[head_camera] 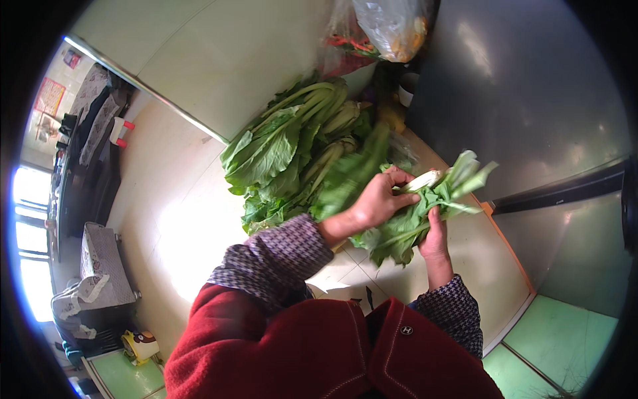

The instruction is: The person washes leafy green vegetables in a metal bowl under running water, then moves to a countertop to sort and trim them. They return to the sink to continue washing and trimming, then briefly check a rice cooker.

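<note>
Just right of the middle, my left hand (pixel 381 197) grips the pale stem end of a leafy green vegetable, with thumb and fingers around it. From below, my right hand (pixel 434 234) holds a bunch of green leaves (pixel 398 229), its thumb on top; its other fingers are mostly hidden. Cut pale stalks (pixel 468 174) stick out of the bunch to the right. Beyond my left hand lies a large pile of leafy greens (pixel 279 149) with long stalks, on the floor against a pale panel. Part of the greens beside my left wrist is blurred.
Plastic bags (pixel 391 27) with produce hang or stand at the top, beside a dark glossy appliance or cabinet (pixel 513 90) on the right. A pale panel (pixel 224 60) borders the pile. A small stool (pixel 119 132) and cloth-covered furniture (pixel 102 259) stand at the left on the tiled floor.
</note>
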Action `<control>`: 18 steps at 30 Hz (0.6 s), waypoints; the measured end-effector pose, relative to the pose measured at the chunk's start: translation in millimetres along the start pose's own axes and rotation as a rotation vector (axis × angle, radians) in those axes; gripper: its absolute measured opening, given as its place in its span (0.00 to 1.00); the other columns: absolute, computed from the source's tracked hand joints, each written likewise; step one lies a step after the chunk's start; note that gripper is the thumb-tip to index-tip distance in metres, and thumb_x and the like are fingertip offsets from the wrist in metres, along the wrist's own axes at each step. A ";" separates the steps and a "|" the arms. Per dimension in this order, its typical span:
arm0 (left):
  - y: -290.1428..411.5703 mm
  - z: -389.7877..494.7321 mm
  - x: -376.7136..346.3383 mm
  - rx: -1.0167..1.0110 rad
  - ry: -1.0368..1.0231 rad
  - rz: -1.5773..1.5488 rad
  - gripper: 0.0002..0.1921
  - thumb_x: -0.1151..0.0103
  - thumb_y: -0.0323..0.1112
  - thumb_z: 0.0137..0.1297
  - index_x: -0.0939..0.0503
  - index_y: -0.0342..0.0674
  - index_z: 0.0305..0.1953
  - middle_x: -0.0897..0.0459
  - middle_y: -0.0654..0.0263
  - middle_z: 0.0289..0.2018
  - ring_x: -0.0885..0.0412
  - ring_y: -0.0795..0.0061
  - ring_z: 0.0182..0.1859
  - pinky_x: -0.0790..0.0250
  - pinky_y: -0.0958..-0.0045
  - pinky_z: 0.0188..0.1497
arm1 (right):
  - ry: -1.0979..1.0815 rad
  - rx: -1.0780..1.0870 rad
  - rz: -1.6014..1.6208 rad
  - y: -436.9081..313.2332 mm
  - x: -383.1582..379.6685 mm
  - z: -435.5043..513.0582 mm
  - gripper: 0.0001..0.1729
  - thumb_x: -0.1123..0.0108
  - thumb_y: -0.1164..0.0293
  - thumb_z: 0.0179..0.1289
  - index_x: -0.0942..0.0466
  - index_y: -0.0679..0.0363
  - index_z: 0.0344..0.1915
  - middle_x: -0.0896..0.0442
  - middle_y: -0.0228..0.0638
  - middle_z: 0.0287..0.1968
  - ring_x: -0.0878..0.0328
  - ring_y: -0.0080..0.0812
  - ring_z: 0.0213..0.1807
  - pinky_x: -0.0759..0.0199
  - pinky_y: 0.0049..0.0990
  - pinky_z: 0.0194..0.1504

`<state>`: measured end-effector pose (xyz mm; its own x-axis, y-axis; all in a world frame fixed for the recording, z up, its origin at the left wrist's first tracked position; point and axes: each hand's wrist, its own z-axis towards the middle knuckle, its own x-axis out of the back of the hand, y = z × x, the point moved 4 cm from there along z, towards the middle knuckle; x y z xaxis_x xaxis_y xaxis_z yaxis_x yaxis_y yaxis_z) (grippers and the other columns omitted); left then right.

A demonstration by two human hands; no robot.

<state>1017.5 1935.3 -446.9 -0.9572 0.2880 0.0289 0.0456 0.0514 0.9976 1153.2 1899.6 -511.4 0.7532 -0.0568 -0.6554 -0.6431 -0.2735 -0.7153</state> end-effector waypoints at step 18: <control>-95.6 48.2 123.9 -0.013 0.006 0.819 0.14 0.45 0.31 0.56 0.22 0.42 0.45 0.17 0.65 0.32 0.19 0.73 0.34 0.28 0.73 0.39 | 0.416 -0.047 -0.294 -27.3 44.6 -2.1 0.13 0.36 0.76 0.47 0.24 0.65 0.35 0.22 0.31 0.29 0.25 0.26 0.30 0.30 0.25 0.33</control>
<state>908.3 2012.2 -541.7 -0.6231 0.2243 0.7493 0.7278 -0.1846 0.6605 1204.6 1902.5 -520.5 0.8990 -0.3456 -0.2690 -0.3958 -0.3781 -0.8369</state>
